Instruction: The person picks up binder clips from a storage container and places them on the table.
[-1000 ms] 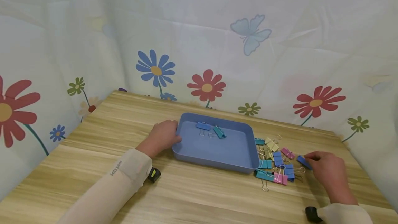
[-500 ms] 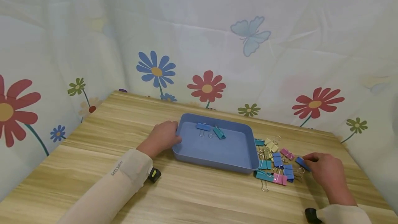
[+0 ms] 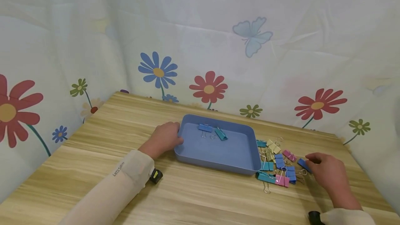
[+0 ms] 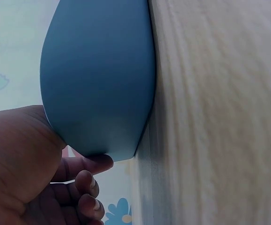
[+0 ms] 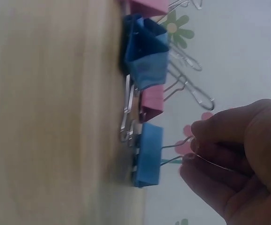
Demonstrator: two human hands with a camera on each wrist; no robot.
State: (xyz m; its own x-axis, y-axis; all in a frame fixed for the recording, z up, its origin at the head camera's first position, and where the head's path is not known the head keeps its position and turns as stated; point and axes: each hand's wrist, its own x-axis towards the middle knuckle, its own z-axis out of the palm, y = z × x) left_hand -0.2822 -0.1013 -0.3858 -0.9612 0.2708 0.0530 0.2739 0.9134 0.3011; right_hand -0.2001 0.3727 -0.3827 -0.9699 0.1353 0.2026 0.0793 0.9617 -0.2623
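Note:
My left hand (image 3: 164, 138) grips the left end of a shallow blue tray (image 3: 215, 166), thumb at the rim. In the left wrist view, a finger (image 4: 98, 164) lies against the tray's wall (image 4: 98, 84) while the others curl below. Inside the tray are a blue binder clip (image 3: 205, 127) and a teal binder clip (image 3: 221, 134). My right hand (image 3: 329, 173) pinches another blue binder clip (image 5: 149, 154) by its wire handle, between thumb and fingertips. That clip's body is close over the table at the right side of the clip pile.
Several binder clips lie heaped against the tray's right end, among them a pink one (image 3: 282, 181), a yellow one (image 3: 273, 146) and a teal one (image 3: 266, 177). The wood-grain table (image 3: 193, 197) ends at a flowered curtain (image 3: 175, 30).
The blue clip in my right hand has shifted very slightly. My left hand stays on the tray, and the clips in it lie as before.

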